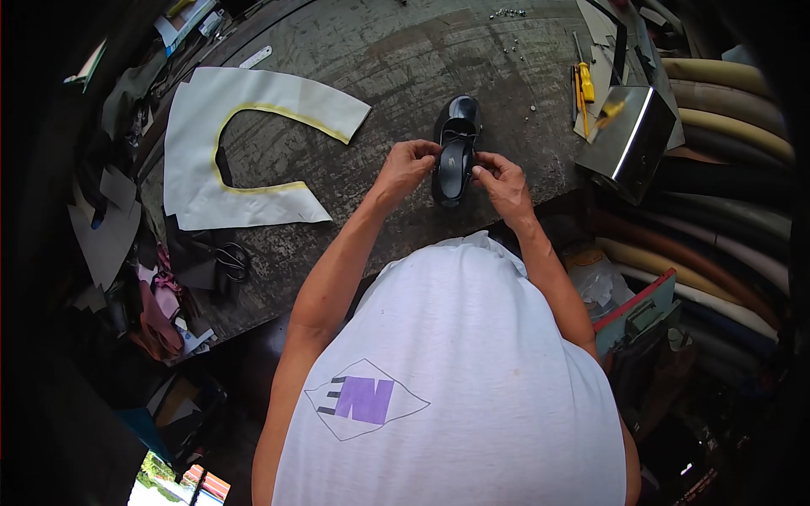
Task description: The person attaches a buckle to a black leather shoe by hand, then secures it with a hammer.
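Note:
A black shiny shoe (462,114) lies on the worn dark table, its toe pointing away from me and its heel toward me. My left hand (407,169) grips the shoe's left side near the opening, fingertips against the edge. On the opposite side, my right hand (504,184) pinches the rim with thumb and fingers. Between my hands the dark insole shows, with a small light mark on it. To the left lies a large white C-shaped piece (198,152) with a yellow band along its inner edge.
Scissors (232,260) and scraps (160,304) lie at the left edge. A yellow-handled screwdriver (585,83) and a shiny metal box (629,139) are at the right. Small metal bits (509,13) are scattered at the back. Rolls of material (726,118) are stacked beyond the table's right side.

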Demonstrator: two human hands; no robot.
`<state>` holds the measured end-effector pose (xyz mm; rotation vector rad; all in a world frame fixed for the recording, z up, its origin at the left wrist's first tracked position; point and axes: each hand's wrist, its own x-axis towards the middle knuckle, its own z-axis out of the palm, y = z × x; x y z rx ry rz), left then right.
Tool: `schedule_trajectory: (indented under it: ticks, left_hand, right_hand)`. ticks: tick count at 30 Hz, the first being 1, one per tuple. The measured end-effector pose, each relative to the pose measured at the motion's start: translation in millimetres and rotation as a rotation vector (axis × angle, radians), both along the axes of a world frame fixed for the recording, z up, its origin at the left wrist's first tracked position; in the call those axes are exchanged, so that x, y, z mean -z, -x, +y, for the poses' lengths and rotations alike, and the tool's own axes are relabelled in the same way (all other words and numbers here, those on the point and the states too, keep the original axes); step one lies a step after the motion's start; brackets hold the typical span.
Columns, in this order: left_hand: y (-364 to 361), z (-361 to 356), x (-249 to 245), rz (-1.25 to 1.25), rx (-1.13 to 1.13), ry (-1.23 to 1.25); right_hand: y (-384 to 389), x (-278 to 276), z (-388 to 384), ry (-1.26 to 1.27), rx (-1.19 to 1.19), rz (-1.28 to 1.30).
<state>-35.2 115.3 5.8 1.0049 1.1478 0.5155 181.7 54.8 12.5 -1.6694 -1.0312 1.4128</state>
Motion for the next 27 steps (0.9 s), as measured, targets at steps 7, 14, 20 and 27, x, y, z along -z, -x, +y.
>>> schedule_trajectory:
  ticks: [7,14,20,27]
  left_hand:
    - [-10.1,-3.0,-11.0,0.275,0.029,-0.178]
    - [-25.7,-15.0,2.5,0.524,0.020,-0.531]
    - [-12.5,-2.8,4.7,0.202,-0.086,0.010]
    - [-0.8,-4.7,1.3,0.016,-0.138,0.175]
  right_hand:
    - [14.2,-13.8,3.1,0.062,0.057,-0.132]
    - [17.2,-13.9,6.9,0.106,0.004,-0.286]
    - [9.4,-5.7,3.6,0.161,0.171,0.017]
    - [8.3,-15.5,-0.7,0.227,0.101,-0.044]
